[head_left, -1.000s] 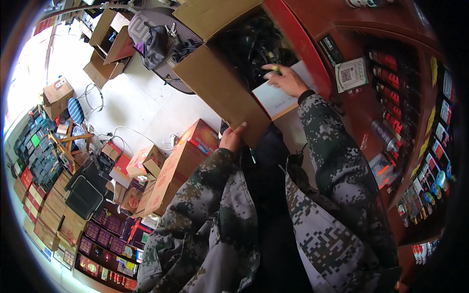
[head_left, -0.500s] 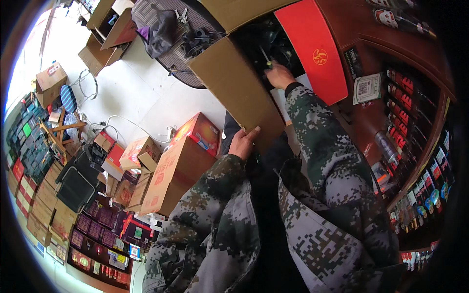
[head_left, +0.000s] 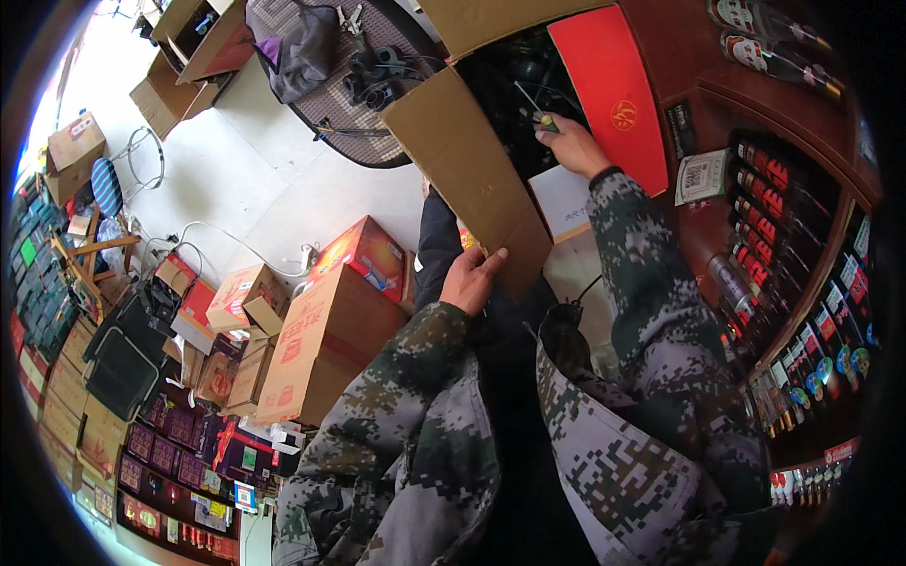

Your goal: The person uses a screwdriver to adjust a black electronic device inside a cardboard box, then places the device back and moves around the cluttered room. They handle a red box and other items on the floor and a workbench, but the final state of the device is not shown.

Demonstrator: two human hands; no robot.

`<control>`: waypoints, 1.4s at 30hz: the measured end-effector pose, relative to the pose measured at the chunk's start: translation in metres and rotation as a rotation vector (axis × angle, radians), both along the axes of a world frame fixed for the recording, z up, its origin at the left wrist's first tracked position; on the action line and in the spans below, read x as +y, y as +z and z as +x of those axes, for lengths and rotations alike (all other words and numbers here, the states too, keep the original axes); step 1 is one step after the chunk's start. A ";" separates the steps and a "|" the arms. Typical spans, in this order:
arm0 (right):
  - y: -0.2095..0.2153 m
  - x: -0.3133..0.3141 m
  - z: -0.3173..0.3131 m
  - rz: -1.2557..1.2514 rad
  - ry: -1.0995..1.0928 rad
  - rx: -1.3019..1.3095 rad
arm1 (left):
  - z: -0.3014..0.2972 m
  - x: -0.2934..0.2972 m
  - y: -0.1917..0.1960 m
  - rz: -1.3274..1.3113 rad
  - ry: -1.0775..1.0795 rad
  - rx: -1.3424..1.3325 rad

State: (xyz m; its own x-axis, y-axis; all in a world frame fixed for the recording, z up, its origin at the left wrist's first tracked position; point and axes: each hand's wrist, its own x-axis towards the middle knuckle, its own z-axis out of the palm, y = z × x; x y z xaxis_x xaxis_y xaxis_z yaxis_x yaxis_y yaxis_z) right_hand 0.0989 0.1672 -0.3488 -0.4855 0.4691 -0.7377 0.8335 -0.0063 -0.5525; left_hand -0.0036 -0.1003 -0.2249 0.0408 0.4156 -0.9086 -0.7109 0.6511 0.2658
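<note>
An open cardboard box stands in front of me, with a long brown flap (head_left: 460, 174) on its left side. My left hand (head_left: 470, 281) is closed on the near edge of that flap, thumb on top. Inside the box are dark, tangled things too dim to make out. Over its right part my right hand (head_left: 578, 146) is closed around a screwdriver (head_left: 545, 123) with a yellow-green handle. Its thin metal shaft points away to the upper left. A red panel (head_left: 612, 99) with a gold emblem lies along the box's right side. A white printed piece (head_left: 561, 203) shows below my right wrist.
A mesh chair seat (head_left: 354, 90) beyond the flap holds a grey cloth, pliers and black cable parts. Stacked cartons (head_left: 316, 349) stand to my left. Along the right runs a wooden shelf unit (head_left: 703, 113) with bottles, red-lettered packs and a white printed card.
My right hand has moved right and a little nearer inside the box opening, still with the screwdriver. The view has shifted slightly. My left hand keeps its grip on the flap.
</note>
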 end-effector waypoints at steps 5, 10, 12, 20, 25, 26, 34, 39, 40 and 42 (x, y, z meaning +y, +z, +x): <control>0.081 0.005 0.037 0.043 -0.279 0.121 | -0.009 0.025 0.023 0.021 -0.079 -0.017; 0.104 0.009 0.088 -0.258 -0.590 0.088 | -0.006 0.047 0.033 0.056 -0.103 0.012; 0.092 -0.005 0.094 -0.383 -0.599 0.089 | -0.004 0.050 0.030 0.074 -0.228 0.117; 0.094 -0.020 0.042 -0.221 -0.435 0.401 | -0.033 0.051 0.045 0.046 0.026 0.233; 0.153 0.035 -0.036 -0.051 -0.488 0.545 | -0.051 0.062 0.046 0.110 0.050 0.289; 0.159 0.048 -0.056 0.006 -0.490 0.535 | -0.050 0.063 0.043 0.126 0.046 0.287; 0.082 0.068 -0.124 0.247 0.096 0.180 | -0.039 0.058 0.029 0.180 0.115 0.298; 0.056 0.000 -0.047 0.358 -0.056 0.115 | -0.043 0.049 0.022 0.164 0.061 0.305; 0.065 -0.002 -0.032 0.429 -0.009 0.222 | -0.045 0.046 0.020 0.136 0.032 0.298; 0.088 0.009 -0.011 0.615 -0.051 0.393 | -0.048 0.041 0.018 0.150 0.057 0.353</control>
State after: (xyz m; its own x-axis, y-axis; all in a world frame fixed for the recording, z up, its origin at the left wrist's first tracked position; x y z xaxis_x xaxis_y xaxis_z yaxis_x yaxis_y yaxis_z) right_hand 0.0880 0.1758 -0.2606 -0.6269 0.7713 -0.1094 0.5798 0.3681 -0.7269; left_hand -0.0517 -0.0594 -0.2070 -0.2910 0.5372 -0.7916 -0.5925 0.5485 0.5900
